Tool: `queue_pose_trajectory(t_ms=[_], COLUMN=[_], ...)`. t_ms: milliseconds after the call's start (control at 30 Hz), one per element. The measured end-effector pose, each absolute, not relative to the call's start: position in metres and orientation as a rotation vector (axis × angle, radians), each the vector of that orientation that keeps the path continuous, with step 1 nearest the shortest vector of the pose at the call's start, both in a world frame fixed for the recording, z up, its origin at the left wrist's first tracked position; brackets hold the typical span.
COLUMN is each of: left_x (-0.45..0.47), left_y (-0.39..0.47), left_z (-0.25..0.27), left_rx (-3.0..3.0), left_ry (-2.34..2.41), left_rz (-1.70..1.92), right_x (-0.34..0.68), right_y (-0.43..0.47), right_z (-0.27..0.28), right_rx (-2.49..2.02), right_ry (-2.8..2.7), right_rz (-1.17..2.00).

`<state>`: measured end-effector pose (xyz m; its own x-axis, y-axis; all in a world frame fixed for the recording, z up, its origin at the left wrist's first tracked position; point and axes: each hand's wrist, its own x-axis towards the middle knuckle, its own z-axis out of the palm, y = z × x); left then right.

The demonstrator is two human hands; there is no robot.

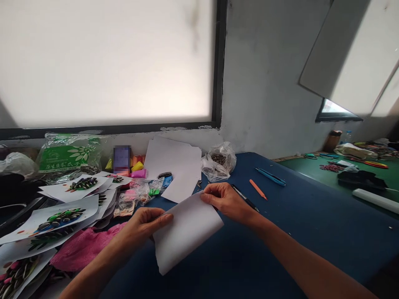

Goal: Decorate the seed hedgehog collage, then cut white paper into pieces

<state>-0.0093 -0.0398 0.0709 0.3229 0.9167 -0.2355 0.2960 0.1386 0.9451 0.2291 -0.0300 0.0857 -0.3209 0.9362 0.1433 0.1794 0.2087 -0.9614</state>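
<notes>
A blank sheet of white paper is held up over the blue tabletop, slightly curved. My left hand pinches its left edge, thumb on top and fingers behind. At the upper right corner, my right hand grips the sheet between thumb and fingers. Just right of that hand lie a black pen, an orange pen-like stick and blue tweezers. More white sheets lean against the wall behind the held one.
Sheets decorated with seeds and coloured clay pile up at left, beside a pink cloth. A green seed bag, clay packets and a clear bag of seeds stand along the wall. A green table adjoins at right.
</notes>
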Motion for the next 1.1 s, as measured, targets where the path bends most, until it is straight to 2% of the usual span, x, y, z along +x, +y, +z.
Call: queue_pose_trajectory(t_ms=[267, 467, 633, 700, 867, 1100], left_x=[-0.024, -0.033, -0.029, -0.024, -0.011, -0.001], left_y=[-0.031, -0.024, -0.025, -0.031, -0.041, -0.041], left_z=[0.062, 0.06, 0.066, 0.07, 0.068, 0.061], left_rx=[1.235, 1.101, 1.176, 1.353, 1.646, 1.594], left_ry=[1.154, 1.267, 1.229, 1.218, 1.132, 1.213], left_rz=[0.759, 1.028, 1.106, 1.014, 0.453, 0.416], right_x=[0.227, 0.232, 0.227, 0.222, 0.211, 0.211], right_y=[-0.027, -0.02, -0.027, -0.031, -0.037, -0.029], right_z=[0.078, 0.076, 0.079, 0.079, 0.073, 0.075], right_rx=[-1.01, -1.047, -1.016, -1.01, -1.034, -1.188], right_ry=[-1.543, -1.48, -1.551, -1.639, -1.804, -1.828], right_rz=[1.138, 1.02, 1.124, 1.227, 1.409, 1.453])
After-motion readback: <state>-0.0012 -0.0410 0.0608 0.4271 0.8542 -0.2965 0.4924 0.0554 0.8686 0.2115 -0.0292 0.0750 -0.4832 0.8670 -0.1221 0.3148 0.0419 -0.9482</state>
